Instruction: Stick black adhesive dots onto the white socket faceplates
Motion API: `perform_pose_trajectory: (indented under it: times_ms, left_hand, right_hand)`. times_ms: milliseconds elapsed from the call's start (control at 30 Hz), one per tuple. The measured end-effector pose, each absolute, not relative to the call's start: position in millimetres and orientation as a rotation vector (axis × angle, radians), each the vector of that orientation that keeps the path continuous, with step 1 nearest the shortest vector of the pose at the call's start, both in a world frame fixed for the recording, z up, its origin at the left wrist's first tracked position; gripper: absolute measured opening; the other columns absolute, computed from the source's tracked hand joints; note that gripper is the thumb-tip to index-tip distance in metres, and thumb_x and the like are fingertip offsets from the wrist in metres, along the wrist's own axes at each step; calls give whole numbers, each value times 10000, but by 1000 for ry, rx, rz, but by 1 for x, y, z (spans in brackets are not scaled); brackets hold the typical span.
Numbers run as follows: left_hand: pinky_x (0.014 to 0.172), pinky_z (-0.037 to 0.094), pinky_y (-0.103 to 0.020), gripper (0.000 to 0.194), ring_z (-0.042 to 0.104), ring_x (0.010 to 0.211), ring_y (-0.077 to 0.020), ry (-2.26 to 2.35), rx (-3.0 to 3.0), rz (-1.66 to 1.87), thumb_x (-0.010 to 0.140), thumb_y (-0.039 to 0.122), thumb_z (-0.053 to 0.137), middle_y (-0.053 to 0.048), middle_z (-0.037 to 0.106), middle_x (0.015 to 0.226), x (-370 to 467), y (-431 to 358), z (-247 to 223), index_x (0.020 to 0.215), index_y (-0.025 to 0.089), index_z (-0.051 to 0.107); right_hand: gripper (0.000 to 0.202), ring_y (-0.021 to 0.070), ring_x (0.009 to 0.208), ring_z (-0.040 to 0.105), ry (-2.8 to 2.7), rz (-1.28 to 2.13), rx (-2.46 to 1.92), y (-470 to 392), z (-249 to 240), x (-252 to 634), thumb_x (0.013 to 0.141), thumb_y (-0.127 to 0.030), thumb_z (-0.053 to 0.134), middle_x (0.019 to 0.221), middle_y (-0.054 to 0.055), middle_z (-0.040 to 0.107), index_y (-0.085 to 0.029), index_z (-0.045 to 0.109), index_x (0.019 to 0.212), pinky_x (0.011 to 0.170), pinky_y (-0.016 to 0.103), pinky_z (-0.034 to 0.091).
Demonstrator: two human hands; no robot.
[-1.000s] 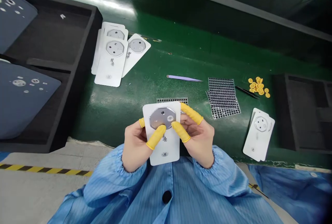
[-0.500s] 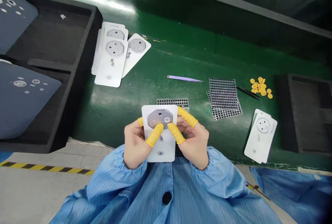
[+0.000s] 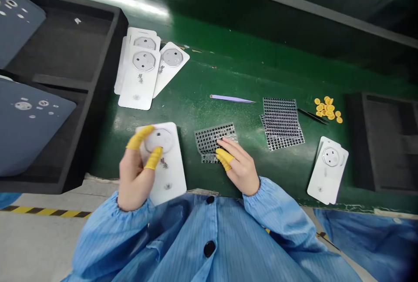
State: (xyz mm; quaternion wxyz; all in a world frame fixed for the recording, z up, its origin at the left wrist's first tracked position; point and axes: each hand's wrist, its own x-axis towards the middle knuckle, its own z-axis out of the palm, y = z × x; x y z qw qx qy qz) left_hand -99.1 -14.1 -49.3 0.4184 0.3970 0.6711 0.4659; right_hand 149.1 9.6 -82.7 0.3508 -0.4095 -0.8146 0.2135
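My left hand, with yellow finger cots on its thumb and forefinger, grips the left side of a white phone back cover. That cover bears an octagonal grey camera plate near its top and dark markings below it. My right hand is over a clear sheet of black dots, its capped thumb and forefinger closed together at the sheet's lower right part. The other fingers of that hand stretch across the dots. Part of the sheet is hidden under them.
Several white covers overlap at the left beside a black tray with blue-grey panels. Purple tweezers, more dotted sheets, dark tweezers and yellow finger cots lie beyond. Further right are stacked covers and another black tray.
My left hand has carried the cover to the left. My right hand has let go of the cover and come onto the dotted sheet, which has turned slightly.
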Motion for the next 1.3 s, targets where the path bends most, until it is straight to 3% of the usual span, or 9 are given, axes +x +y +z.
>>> perform_pose_trajectory:
  times_ms: [67, 233, 433, 700, 833, 967, 1167, 1300]
  left_hand:
    - [1041, 442, -397, 468, 585, 1169, -291, 1661, 1081, 1018, 820, 316, 662, -78, 641, 1265, -92, -16, -55, 1256, 158, 597]
    - [815, 564, -376, 325, 700, 897, -273, 1306, 977, 922, 842, 398, 615, -107, 751, 997, -55, -14, -56, 1012, 149, 737]
    - [773, 579, -345, 337, 708, 782, -238, 1257, 830, 952, 690, 415, 778, -96, 760, 896, -39, -8, -52, 876, 135, 754]
    - [693, 580, -300, 376, 695, 726, -213, 1303, 870, 959, 735, 495, 712, -76, 763, 795, -37, -2, -50, 790, 125, 749]
    - [742, 593, -315, 334, 717, 763, -227, 1262, 854, 944, 677, 396, 779, -86, 768, 867, -34, -3, -52, 869, 127, 734]
    - [769, 594, -303, 366, 728, 809, -243, 1330, 912, 901, 592, 255, 801, -80, 769, 911, -41, -11, -61, 930, 146, 715]
    - [725, 573, -186, 386, 728, 843, -204, 1392, 1027, 779, 537, 99, 669, 44, 768, 922, -52, 2, -72, 888, 249, 732]
    - [791, 579, -247, 406, 709, 892, -237, 1432, 1150, 743, 554, 108, 688, 65, 757, 933, -69, -12, -101, 916, 282, 739]
  right_hand:
    - [333, 226, 1165, 606, -1988, 542, -1050, 8, -82, 147, 859, -57, 575, 1173, 130, 676, -185, 619, 1164, 936, 453, 567]
    - [440, 223, 1127, 622, -1953, 504, -977, 7, -64, 148, 854, -63, 587, 1219, 122, 651, -222, 561, 1264, 890, 450, 589]
    - [396, 242, 1146, 587, -2109, 652, -898, 10, -52, 154, 828, -56, 620, 1202, 170, 636, -128, 581, 1215, 919, 461, 561]
    - [237, 207, 1058, 615, -2086, 775, -855, 24, -38, 146, 874, -121, 590, 1104, 103, 665, -196, 623, 1096, 886, 430, 566]
    - [182, 192, 993, 627, -2117, 703, -876, 27, -49, 140, 900, -118, 544, 1059, 122, 669, -161, 619, 1059, 816, 376, 587]
    - [155, 163, 1031, 614, -2187, 555, -909, 24, -65, 138, 918, -134, 511, 1074, 126, 669, -126, 618, 1029, 883, 311, 572]
    - [134, 124, 1056, 598, -2355, 533, -1051, 28, -89, 137, 921, -199, 532, 1067, 100, 663, -128, 592, 1017, 960, 229, 513]
    - [129, 124, 1032, 598, -2282, 574, -1086, 28, -88, 132, 931, -189, 494, 1036, 114, 643, -112, 567, 1005, 965, 217, 490]
